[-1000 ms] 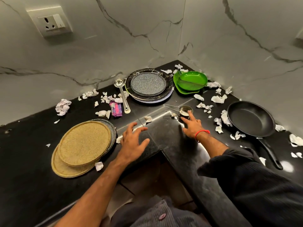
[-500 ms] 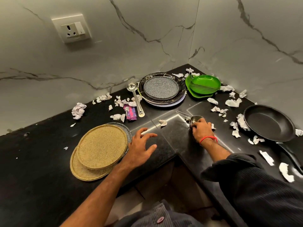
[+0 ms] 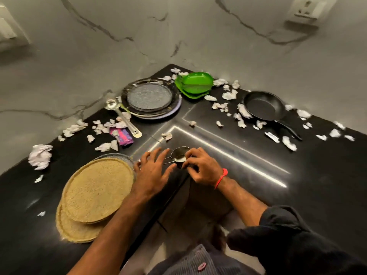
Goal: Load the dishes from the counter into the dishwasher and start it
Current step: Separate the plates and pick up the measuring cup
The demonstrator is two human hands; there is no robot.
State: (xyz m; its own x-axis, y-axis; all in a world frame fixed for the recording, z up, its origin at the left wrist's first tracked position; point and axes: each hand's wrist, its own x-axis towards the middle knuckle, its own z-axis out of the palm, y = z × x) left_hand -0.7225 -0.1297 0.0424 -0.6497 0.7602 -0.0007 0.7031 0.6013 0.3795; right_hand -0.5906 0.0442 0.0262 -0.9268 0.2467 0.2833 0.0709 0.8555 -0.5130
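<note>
My right hand point(image 3: 202, 167) pinches the rim of a small steel strainer cup point(image 3: 179, 154) near the inner corner of the black counter point(image 3: 297, 195). My left hand point(image 3: 152, 171) hovers beside it with fingers spread, over its wire handle. A stack of dark plates point(image 3: 150, 98) sits at the back by the wall, with green plates point(image 3: 195, 84) to its right. A steel ladle point(image 3: 123, 118) lies left of the stack. A black frying pan point(image 3: 264, 106) rests on the right. Tan woven mats point(image 3: 95, 193) cover a plate at the left.
Crumpled paper scraps point(image 3: 39, 155) litter the counter on both sides. A pink and purple wrapper point(image 3: 122, 135) lies near the ladle. Marble walls close the corner, with a wall socket point(image 3: 305, 6) at the upper right. The counter's inner edge drops to the floor below my hands.
My right hand has pulled the strainer cup toward the counter's inner corner. My left hand has moved right, close to the cup. The camera has tilted and swung right.
</note>
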